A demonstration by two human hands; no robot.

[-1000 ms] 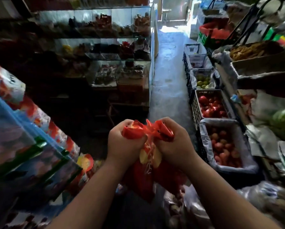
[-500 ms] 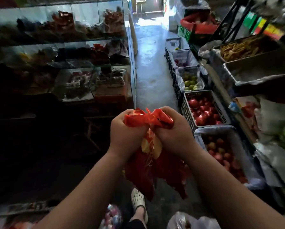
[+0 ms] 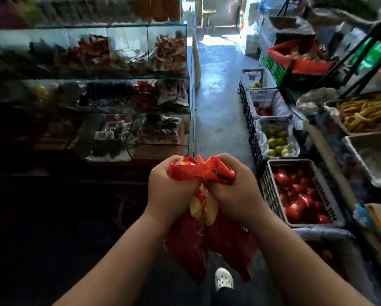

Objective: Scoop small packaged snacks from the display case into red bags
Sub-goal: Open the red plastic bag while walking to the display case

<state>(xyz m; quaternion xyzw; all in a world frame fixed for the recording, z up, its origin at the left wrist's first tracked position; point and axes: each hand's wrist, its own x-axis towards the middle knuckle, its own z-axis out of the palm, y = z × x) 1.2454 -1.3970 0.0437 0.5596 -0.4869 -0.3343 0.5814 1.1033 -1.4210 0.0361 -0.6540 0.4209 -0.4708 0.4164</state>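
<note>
A red plastic bag [image 3: 198, 246] hangs in front of me, its top bunched between both fists. My left hand [image 3: 169, 193] grips the left part of the bunched top, and my right hand [image 3: 233, 193] grips the right part, the two hands almost touching. Yellowish contents show through the bag just below my knuckles. To the left stands the glass display case [image 3: 127, 27] with stepped compartments holding small packaged snacks [image 3: 169, 49] in red, dark and white wrappers. It is beyond arm's reach of both hands.
A concrete aisle [image 3: 218, 102] runs ahead to a bright doorway. Along the right stand crates of red fruit [image 3: 300, 193] and green fruit [image 3: 277, 142], and trays of fried sticks [image 3: 366, 113]. My white shoe [image 3: 223, 279] shows below the bag. The lower left is dark.
The view has swung right and lifted: the stacked colourful packs at left left the frame, and the display case and aisle came into fuller view. Both hands keep the same grip on the bag.
</note>
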